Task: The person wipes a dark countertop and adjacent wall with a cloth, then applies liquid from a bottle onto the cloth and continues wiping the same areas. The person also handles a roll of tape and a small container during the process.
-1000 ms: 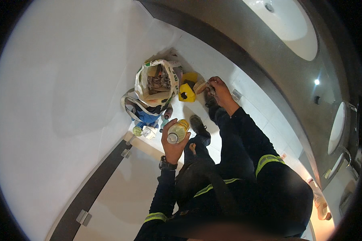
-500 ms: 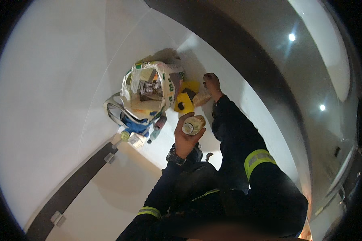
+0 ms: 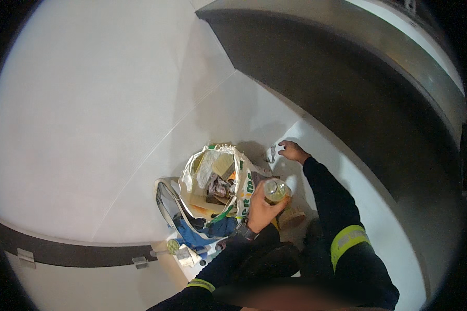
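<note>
My left hand [image 3: 263, 210], with a watch on its wrist, is wrapped round a small clear jar [image 3: 276, 191] with something yellowish-green in or on it. The jar is held just right of a white woven bag [image 3: 191, 189]. Further right and beyond, my right hand [image 3: 294, 151] is stretched toward the wall corner, thumb and forefinger apart and nothing visible between them. A small grey, crumpled-looking piece [image 3: 271, 153] lies just left of its fingertips; what it is I cannot make out. Inside the bag are a yellowish block [image 3: 223, 165] and a crumpled dark rag [image 3: 220, 186].
Left of the bag's front is a blue cloth [image 3: 196, 234], with small bottles and a white piece [image 3: 188, 255] below it. A brush-like tan thing [image 3: 292, 217] lies under my right forearm. A dark curved panel [image 3: 316, 88] overhangs the right side.
My view has shifted, so the bag appears lower and further right. My left hand has brought the jar beside the bag. My right hand has moved further toward the wall corner.
</note>
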`<action>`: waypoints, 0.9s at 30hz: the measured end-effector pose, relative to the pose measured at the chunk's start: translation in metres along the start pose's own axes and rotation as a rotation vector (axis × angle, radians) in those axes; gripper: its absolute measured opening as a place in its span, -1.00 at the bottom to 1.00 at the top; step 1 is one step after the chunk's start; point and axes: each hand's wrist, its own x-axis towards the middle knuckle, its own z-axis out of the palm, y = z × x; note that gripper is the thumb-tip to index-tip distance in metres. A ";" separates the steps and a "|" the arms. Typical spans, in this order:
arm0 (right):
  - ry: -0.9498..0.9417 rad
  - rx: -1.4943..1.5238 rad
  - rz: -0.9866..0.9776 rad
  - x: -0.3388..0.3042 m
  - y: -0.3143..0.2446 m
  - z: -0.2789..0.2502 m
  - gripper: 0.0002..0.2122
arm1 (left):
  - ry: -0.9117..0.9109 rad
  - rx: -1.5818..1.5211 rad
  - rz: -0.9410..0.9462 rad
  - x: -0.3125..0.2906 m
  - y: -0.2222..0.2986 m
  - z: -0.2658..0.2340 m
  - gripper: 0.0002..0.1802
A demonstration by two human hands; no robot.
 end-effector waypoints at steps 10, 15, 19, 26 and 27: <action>-0.315 0.273 -0.132 -0.128 -0.137 -0.132 -0.49 | -0.012 0.183 0.165 0.024 0.097 -0.061 -0.41; -0.421 0.562 -0.277 -0.225 -0.199 -0.184 -0.35 | 0.121 0.223 0.216 0.037 0.093 -0.062 -0.37; 0.007 0.177 -0.148 -0.274 -0.249 -0.163 -0.28 | 0.163 0.126 0.267 0.035 0.110 -0.039 -0.34; 0.054 0.478 -0.150 -0.246 -0.208 -0.131 -0.51 | -0.038 0.277 0.281 0.019 0.068 -0.101 -0.47; 0.068 0.486 -0.159 -0.241 -0.202 -0.133 -0.52 | -0.058 0.344 0.160 0.026 0.061 -0.126 -0.52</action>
